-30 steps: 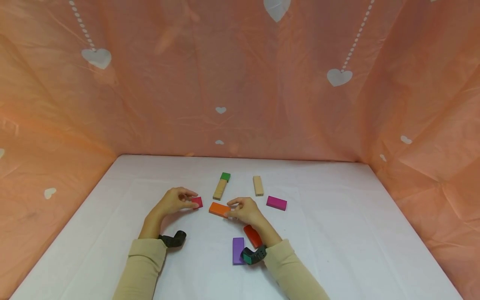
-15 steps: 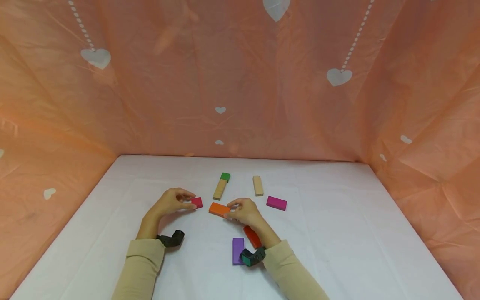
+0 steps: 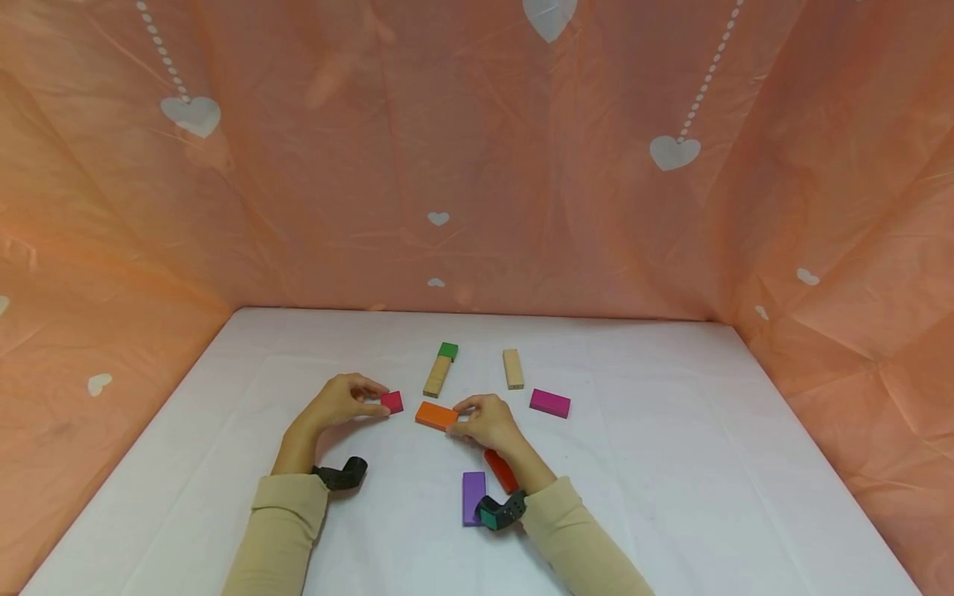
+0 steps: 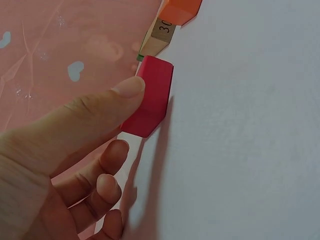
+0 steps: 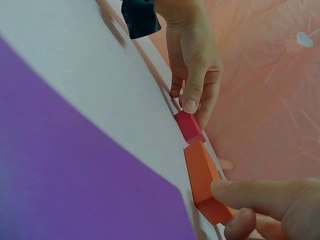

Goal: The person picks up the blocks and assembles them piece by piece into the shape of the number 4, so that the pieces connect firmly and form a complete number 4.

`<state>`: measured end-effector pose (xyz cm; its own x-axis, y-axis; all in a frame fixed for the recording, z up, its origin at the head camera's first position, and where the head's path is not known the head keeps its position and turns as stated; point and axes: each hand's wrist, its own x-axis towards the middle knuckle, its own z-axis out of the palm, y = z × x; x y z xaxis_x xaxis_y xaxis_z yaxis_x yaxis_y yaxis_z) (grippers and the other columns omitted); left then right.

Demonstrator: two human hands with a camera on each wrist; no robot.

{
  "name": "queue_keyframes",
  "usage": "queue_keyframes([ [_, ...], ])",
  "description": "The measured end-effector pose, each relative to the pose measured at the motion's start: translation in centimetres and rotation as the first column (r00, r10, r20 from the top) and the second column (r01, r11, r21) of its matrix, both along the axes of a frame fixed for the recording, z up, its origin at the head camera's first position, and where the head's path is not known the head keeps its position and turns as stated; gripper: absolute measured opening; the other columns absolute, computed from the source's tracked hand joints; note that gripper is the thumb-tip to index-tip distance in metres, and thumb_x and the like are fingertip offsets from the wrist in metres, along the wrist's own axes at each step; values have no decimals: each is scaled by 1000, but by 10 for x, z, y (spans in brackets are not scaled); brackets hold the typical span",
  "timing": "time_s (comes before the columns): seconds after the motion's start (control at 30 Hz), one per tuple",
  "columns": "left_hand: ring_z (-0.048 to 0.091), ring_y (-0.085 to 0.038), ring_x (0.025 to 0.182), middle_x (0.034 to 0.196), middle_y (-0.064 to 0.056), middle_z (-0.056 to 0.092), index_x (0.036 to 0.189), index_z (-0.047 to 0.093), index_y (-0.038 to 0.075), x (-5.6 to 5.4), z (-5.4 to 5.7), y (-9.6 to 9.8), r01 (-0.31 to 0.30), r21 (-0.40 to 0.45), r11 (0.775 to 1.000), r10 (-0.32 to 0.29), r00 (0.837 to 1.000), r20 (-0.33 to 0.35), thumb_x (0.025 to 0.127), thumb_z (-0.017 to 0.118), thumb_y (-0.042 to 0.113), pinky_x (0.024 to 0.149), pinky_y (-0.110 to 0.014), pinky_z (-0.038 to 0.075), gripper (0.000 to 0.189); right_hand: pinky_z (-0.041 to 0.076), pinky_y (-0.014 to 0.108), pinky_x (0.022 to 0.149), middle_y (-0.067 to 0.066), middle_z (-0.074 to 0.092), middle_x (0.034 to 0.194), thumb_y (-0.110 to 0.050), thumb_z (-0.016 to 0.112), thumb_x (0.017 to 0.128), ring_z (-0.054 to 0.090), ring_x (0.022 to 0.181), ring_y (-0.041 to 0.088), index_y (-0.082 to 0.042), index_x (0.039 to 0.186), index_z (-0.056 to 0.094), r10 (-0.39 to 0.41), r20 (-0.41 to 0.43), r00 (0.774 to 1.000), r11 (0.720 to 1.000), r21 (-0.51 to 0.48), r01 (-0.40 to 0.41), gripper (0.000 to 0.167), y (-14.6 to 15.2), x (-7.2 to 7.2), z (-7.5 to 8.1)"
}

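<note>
On the white table my left hand (image 3: 339, 401) pinches a small pinkish-red block (image 3: 392, 402) at its left end. In the left wrist view the thumb (image 4: 130, 87) lies on the block's face, and the index finger is mostly hidden behind it. My right hand (image 3: 486, 420) pinches the right end of an orange rectangular block (image 3: 435, 415), its thumb (image 5: 222, 189) on the near side. A short gap separates the two held blocks in the head view. Just beyond them lies a plain wooden block (image 3: 436, 377) with a green block (image 3: 448, 352) at its far end.
Another plain wooden block (image 3: 513, 369) and a magenta block (image 3: 550, 403) lie to the right. A red block (image 3: 500, 470) and a purple block (image 3: 473, 497) lie near my right wrist, partly covered by it. An orange curtain (image 3: 477, 165) encloses the table's back and sides.
My left hand and forearm have shifted slightly left, while the pinkish-red block stays in place. The right wrist has moved very slightly left; the orange block lies practically where it was.
</note>
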<state>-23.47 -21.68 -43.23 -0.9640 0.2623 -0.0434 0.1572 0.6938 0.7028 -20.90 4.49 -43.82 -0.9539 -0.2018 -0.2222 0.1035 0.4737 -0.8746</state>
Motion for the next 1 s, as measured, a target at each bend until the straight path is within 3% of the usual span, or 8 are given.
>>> queue_keyframes([
  [0.17,51,-18,85,97,-15,69,105,73,2,-1,-1,0,4,13,1000,-4,1000,1,74,83,24,74,-27,41,40,34,17,46,-5,50,51,-10,78,76,42,45,5,-1,107,70,-4,-5,1000,1000,7,4,33,0,-1,-1],
  [0.4,48,-16,78,88,-10,68,101,75,5,-1,-3,-2,67,70,995,-63,996,-63,72,83,36,68,-24,38,43,35,18,46,-5,50,50,-12,78,76,43,45,6,-3,107,71,-8,-11,1000,999,40,9,33,1,-2,0],
  [0.63,51,-19,85,97,-16,69,105,73,2,-1,0,7,21,19,1000,-21,1000,5,75,81,23,74,-27,40,38,35,17,46,-4,50,50,-13,77,77,43,45,6,-3,107,71,-9,-19,1000,998,60,10,32,2,0,2],
  [1.0,53,-23,92,105,-17,67,110,71,2,-1,-2,12,19,-9,1000,-18,999,34,79,78,19,78,-29,42,36,37,17,47,-5,50,52,-12,76,78,44,45,6,-4,109,71,-20,1,1000,999,50,20,32,4,-2,0],
])
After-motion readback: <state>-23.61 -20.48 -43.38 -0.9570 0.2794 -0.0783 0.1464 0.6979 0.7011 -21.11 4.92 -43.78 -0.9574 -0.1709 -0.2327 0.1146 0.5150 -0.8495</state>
